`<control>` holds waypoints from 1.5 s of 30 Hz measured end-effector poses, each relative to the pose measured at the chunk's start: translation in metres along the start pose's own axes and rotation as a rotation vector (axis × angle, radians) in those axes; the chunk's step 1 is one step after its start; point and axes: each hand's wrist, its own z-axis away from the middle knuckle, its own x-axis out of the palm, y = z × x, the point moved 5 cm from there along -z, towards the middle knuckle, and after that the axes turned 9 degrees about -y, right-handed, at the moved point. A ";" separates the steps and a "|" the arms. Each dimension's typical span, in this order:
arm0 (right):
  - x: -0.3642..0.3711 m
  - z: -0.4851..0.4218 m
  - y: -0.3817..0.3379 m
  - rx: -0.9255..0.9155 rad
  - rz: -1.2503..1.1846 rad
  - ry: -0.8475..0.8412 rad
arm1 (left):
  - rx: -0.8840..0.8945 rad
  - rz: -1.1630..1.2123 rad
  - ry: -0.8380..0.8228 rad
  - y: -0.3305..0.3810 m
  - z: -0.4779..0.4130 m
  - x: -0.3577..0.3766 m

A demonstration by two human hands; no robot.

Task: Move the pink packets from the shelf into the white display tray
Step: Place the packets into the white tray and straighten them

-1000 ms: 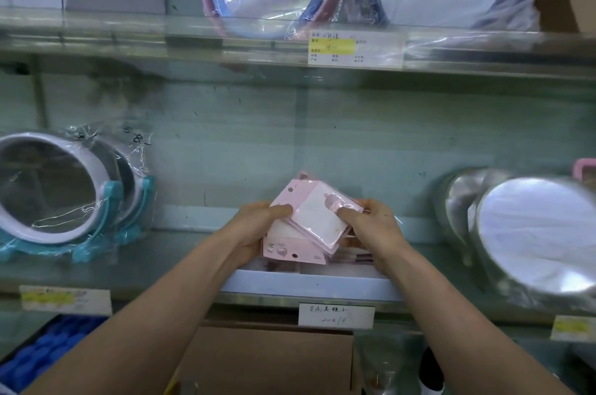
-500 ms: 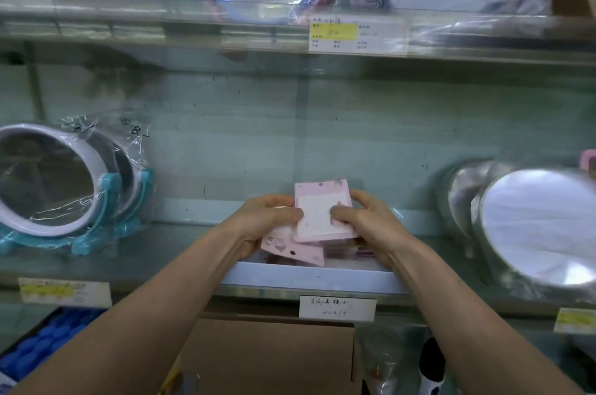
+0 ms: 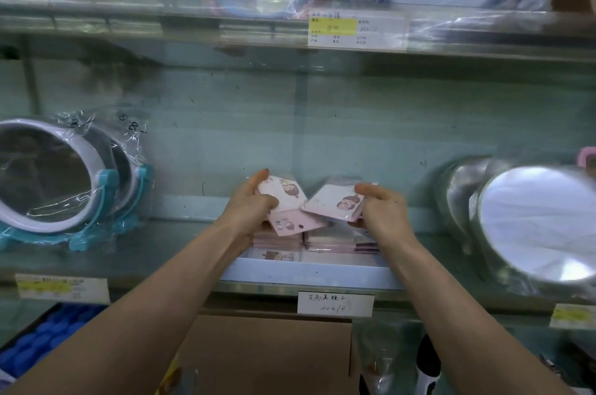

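My left hand (image 3: 250, 206) grips two pink packets (image 3: 287, 204) with cartoon figures on them, fanned one over the other. To the right, my right hand (image 3: 382, 211) holds a single pink packet (image 3: 332, 202), tilted and apart from the left ones. Both hands hover just above the white display tray (image 3: 309, 272) on the middle shelf. Inside the tray lie two low stacks of pink packets (image 3: 335, 241), partly hidden by my hands.
Wrapped round mirrors with teal stands (image 3: 61, 182) stand at the left, silver round mirrors (image 3: 529, 220) at the right. A glass shelf with a yellow price tag (image 3: 333, 27) runs overhead. A handwritten label (image 3: 335, 303) and a cardboard box (image 3: 271, 352) sit below the tray.
The packets that both hands held together in one bundle are now split: my right hand has pulled one packet off to the right, my left keeps the others.
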 end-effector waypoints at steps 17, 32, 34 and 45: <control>0.017 0.026 -0.021 -0.218 1.137 0.049 | 0.196 -0.165 0.261 0.016 0.015 -0.012; 0.044 0.016 -0.017 -0.210 1.630 -0.191 | 0.108 0.001 0.171 0.004 0.001 -0.009; 0.044 0.013 -0.010 -0.195 1.623 -0.226 | 0.106 0.004 0.161 0.003 0.001 -0.009; 0.040 0.006 0.000 -0.130 1.337 -0.269 | 0.071 -0.068 0.149 0.001 0.000 -0.012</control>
